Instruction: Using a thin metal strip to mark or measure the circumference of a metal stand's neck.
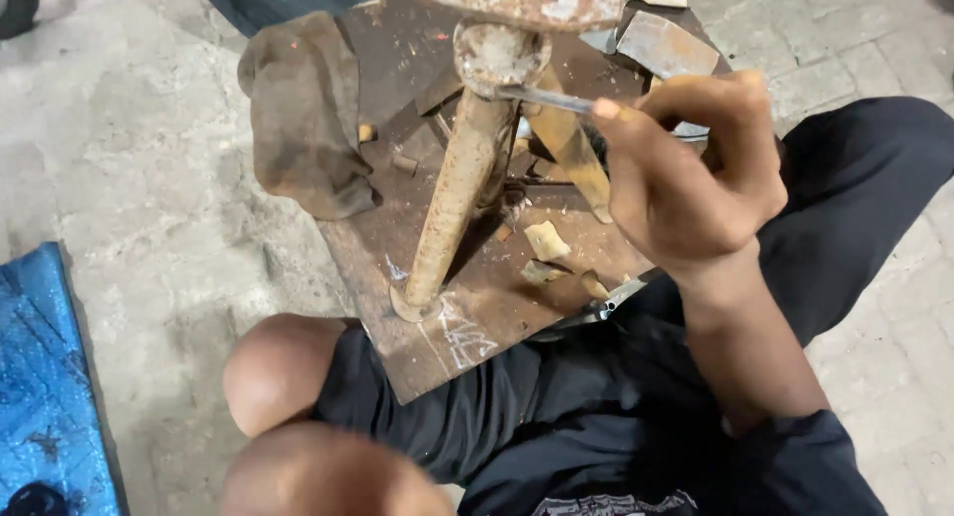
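Pinched between thumb and fingertips of the right hand (696, 178), a thin metal rod (547, 100) runs leftward from the closed grip, and its far tip meets the rusty round head (500, 54) of an upright post near the middle of the scene. Nearest the camera, a bare knee (283, 369) and a blurred skin-toned shape (328, 476) fill the lower left; whether that shape is the left hand cannot be told. Dark clothing covers the person's lap and the leg at right. Beyond the knee lies a rusty square metal plate (477, 327) with white chalk marks (457, 332) on its near edge. From this plate rises the rusty post (452, 198), welded at its foot and tilted slightly to the right. Small pale metal scraps (547, 243) rest on the plate just right of the post's foot. A dirty brown rag (308, 113) is draped over the plate's far left corner. Sheet-metal offcuts (666, 44) lie at the far right. Blue sheeting (45, 377) occupies the concrete floor (149, 178) at near left.
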